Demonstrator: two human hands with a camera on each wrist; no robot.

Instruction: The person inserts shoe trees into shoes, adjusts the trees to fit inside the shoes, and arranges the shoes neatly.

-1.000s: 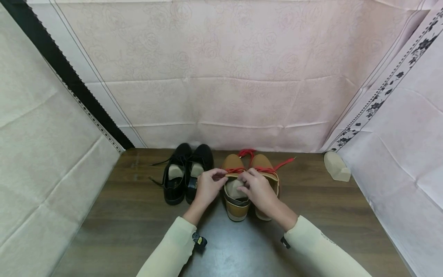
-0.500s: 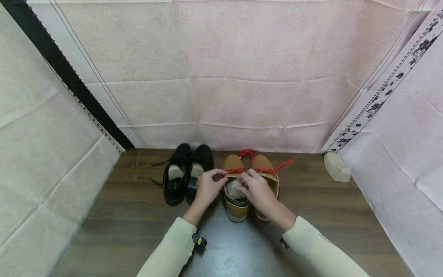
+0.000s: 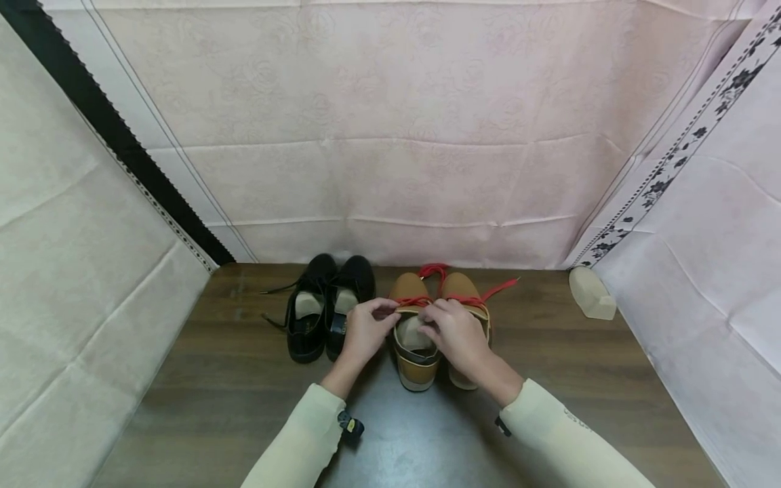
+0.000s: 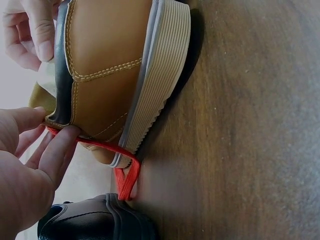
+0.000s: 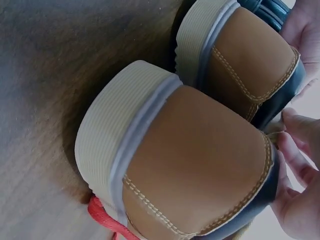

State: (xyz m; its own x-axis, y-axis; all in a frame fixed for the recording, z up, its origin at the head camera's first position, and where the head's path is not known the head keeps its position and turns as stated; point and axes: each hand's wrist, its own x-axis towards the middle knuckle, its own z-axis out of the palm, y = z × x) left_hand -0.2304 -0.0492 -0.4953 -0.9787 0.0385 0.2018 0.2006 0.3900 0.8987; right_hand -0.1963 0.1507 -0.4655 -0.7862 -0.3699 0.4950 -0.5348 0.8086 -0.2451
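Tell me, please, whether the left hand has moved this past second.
No: in the head view, the left hand shows no visible shift against the leftmost black lace-up shoe.

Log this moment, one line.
left grip: pinching edge of left tan shoe by red lace; right grip: at its opening, hold unclear; black shoes: alongside, left

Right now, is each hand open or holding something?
Left hand: pinching the edge of the left tan shoe.
Right hand: can't tell whether it's holding anything.

Creased pale sheets (image 3: 378,95), apparently cloth, line three sides of a wood-grain tabletop (image 3: 226,407), a black band (image 3: 122,135) at left, a floral border (image 3: 659,188) at right, soft glare (image 3: 415,440) in the foreground.
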